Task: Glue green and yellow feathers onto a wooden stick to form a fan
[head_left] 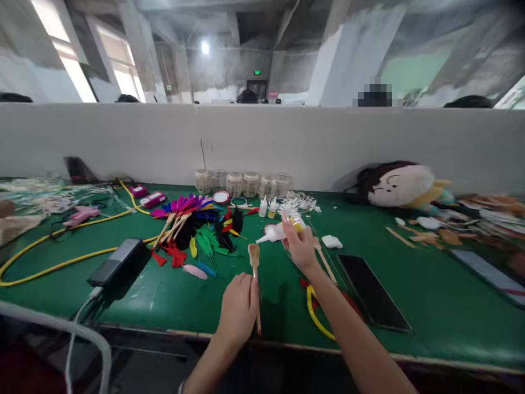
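My left hand (239,303) is closed round the handle of a small wooden spoon-shaped stick (254,255), which stands nearly upright with its broad end up. In my right hand (300,244) is a white glue bottle (275,233), tipped sideways. Its nozzle points left, just above the stick's broad end; whether glue is coming out is too small to tell. Left of the stick lie coloured feathers (207,241) and a bundle of feathered wooden sticks (177,225). Two small white bottles (263,207) stand behind my right hand.
Several glass jars (235,185) line the back partition (246,137). A black phone (373,293) and yellow tube (315,314) lie near my right forearm. At left are a black power brick (118,261) and yellow cable (82,257). A plush doll (404,186) lies back right.
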{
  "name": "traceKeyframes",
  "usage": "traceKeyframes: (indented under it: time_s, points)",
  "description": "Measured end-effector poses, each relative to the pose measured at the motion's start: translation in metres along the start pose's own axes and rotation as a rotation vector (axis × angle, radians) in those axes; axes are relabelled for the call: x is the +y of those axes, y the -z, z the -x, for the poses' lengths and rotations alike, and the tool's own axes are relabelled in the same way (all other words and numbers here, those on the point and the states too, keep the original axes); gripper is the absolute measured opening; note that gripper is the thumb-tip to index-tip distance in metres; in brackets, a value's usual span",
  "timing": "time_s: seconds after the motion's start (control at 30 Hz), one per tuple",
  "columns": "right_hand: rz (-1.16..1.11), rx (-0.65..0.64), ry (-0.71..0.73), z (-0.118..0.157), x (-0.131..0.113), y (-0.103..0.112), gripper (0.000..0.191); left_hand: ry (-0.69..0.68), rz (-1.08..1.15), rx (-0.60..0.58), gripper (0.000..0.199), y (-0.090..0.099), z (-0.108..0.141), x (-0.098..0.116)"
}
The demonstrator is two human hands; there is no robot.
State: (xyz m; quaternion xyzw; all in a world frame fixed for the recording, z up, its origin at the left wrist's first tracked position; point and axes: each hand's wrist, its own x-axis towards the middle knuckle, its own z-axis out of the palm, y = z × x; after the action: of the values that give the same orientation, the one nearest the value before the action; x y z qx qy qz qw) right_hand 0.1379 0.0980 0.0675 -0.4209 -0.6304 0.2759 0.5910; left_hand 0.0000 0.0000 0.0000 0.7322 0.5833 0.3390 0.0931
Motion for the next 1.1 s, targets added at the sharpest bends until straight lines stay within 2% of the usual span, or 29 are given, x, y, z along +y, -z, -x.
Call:
traceKeyframes:
  time_s: [0.13,0.3,0.53,0.67,0.8,0.9,1.0,1.1]
  points:
    - [0.018,-0.023,-0.031,0.0,0.003,0.001,0.049,-0.042,-0.13,0.061,0.025,-0.001,-0.003,0.0]
    - [-0.039,0.012,-0.157,0.004,0.01,0.007,0.048,-0.037,-0.324,0.132,0.022,0.003,-0.005,-0.005]
    - [0.025,0.012,-0.176,0.011,0.002,0.013,0.047,-0.035,-0.355,0.164,0.022,0.007,-0.006,-0.013]
    - [0.065,0.011,-0.126,0.01,-0.002,0.01,0.048,-0.04,-0.346,0.166,0.024,0.011,-0.008,-0.011]
    - [0.107,0.009,-0.064,0.009,-0.002,0.009,0.049,-0.012,-0.251,0.089,0.025,0.012,-0.01,-0.011]
    - [0.177,-0.016,-0.031,0.008,0.0,0.011,0.051,0.041,-0.044,-0.06,0.028,0.009,-0.008,-0.012]
    - [0.332,-0.105,0.002,0.008,0.004,0.013,0.051,0.138,0.107,-0.192,0.033,0.002,-0.006,-0.011]
    - [0.578,-0.179,0.059,0.009,0.008,0.012,0.054,0.159,0.068,-0.241,0.037,-0.008,-0.007,-0.008]
